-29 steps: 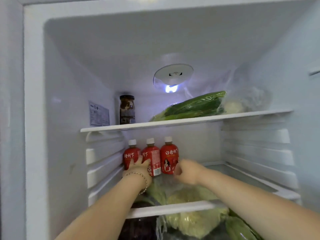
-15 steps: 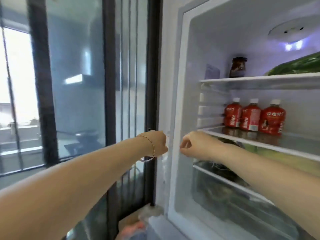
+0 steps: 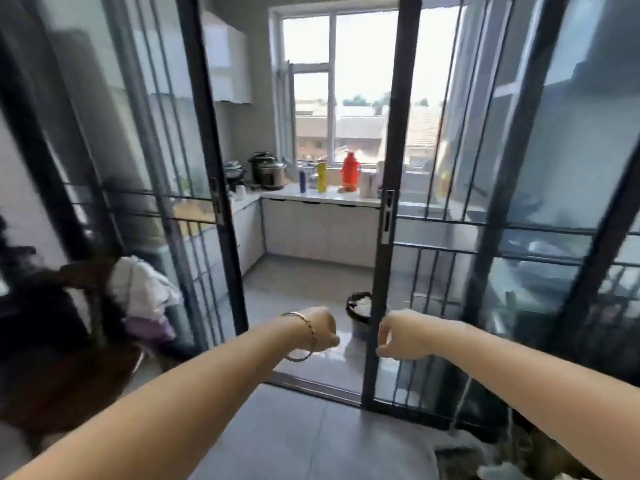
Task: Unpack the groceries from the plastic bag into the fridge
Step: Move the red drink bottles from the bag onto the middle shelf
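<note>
The fridge and the plastic bag are out of view. My left hand [image 3: 323, 329], with a thin bracelet on the wrist, is stretched forward at low centre, fingers curled in and holding nothing. My right hand [image 3: 398, 336] hangs beside it about a hand's width to the right, fingers also curled down and empty. Both hands hover in front of a doorway with dark-framed sliding glass doors [image 3: 388, 216].
Through the doorway lies a kitchen with a white counter [image 3: 311, 197] bearing cookers, bottles and a red flask [image 3: 350, 171]. A dark bin [image 3: 358, 315] stands on the grey tiled floor. At left, a dark chair [image 3: 69, 334] carries white and purple cloth.
The view has swung left from the fridge interior to the glass doors and kitchen. Both hands left the red bottles on the shelf and now hang empty in front.
</note>
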